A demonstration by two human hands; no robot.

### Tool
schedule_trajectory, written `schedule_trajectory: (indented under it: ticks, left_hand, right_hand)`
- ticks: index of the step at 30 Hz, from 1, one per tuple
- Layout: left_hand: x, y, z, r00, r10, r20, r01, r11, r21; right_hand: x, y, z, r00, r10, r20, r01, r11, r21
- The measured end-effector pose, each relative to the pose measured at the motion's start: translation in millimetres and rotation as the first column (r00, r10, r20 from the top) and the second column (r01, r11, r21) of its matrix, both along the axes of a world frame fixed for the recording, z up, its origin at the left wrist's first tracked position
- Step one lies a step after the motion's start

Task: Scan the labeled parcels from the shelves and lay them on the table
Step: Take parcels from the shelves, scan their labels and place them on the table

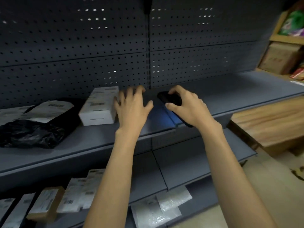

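My right hand (189, 107) grips a black handheld scanner (169, 98) over the grey upper shelf (230, 92); a blue glow falls on the shelf just left of it. My left hand (131, 107) hovers with fingers spread, touching the right side of a white labeled box (98, 106) that lies on the same shelf. Further left lie a black plastic parcel (32, 130) and a white labeled mailer (47, 109).
The lower shelf (148, 180) holds several labeled boxes (47, 203) at the left and bubble-wrap mailers (158, 209) in the middle. A wooden table (271, 124) stands at the right. Wooden shelving with cardboard boxes (283, 56) fills the upper right. Perforated backboard (74, 46) behind.
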State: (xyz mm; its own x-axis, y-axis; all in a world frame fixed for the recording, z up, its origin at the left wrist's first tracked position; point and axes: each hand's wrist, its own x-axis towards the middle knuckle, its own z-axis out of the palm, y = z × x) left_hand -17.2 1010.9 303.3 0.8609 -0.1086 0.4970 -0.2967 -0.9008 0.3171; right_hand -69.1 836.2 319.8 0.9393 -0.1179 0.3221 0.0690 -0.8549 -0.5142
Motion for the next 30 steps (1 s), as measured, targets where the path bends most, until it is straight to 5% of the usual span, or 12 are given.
schedule_trajectory:
  ticks: [11, 22, 30]
  left_hand:
    - [-108, -275, -1, 0.891, -0.375, 0.256, 0.399, 0.916, -0.048]
    - [-204, -507, -16, 0.705, -0.681, 0.200, 0.692, 0.722, 0.020]
    - [-231, -660, -30, 0.533, -0.818, 0.217, 0.839, 0.544, -0.008]
  right_hand:
    - [-160, -260, -3, 0.946, -0.310, 0.096, 0.303, 0.950, 0.077]
    - [-330, -455, -25, 0.768, -0.639, 0.033, 0.618, 0.754, 0.224]
    - [-394, -566, -39, 0.604, -0.796, 0.026, 0.780, 0.598, 0.186]
